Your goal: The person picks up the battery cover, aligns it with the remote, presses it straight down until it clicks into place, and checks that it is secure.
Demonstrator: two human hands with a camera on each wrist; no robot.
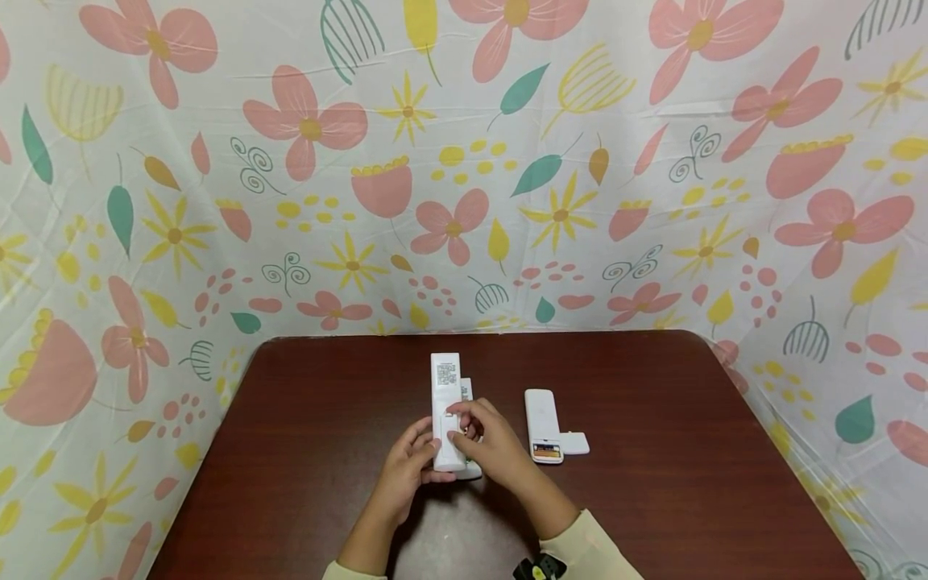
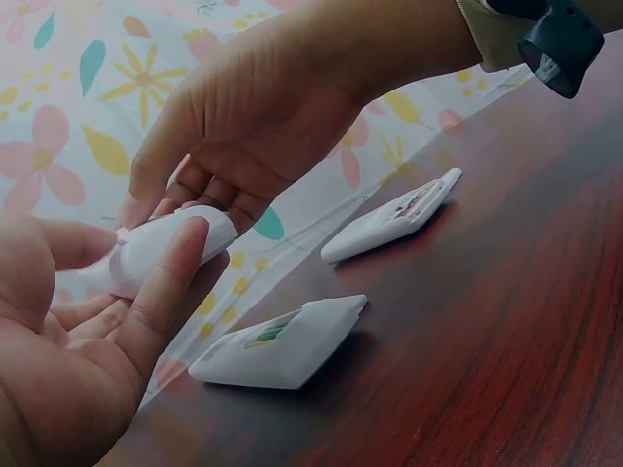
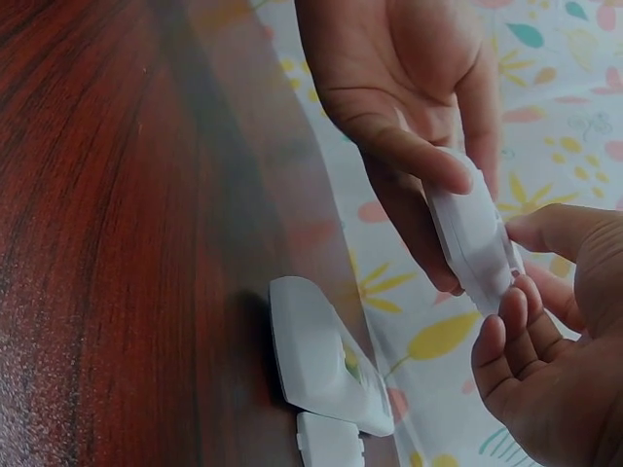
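Spreading across the whole background is the floral cloth, pink blossoms and yellow leaves everywhere, rising behind the far edge and along both sides. In front of it lies the dark reddish-brown table, rounded at its far corners. Into the near side come two arms, with a cream sleeve on the right one.

And here are the hands, right at the middle! The left hand is clamped on the held remote, thumb and fingers gripping its near part from the left. The right hand comes in from the right, thumb and fingertip pinching at that same remote's back, its other fingers curled.

That white remote is up off the table, back showing, its long body pointing to the far side. Below it, partly hidden, the second remote lies on the table, its battery compartment uncovered. Over to the right, well apart, is the third remote, also lying flat, compartment bared at its near end. A dark wrist device rides by the right sleeve.

Now the small stuff: a white cover sits just right of the third remote, orange-brown batteries show in that compartment, and a green battery shows in the second remote.
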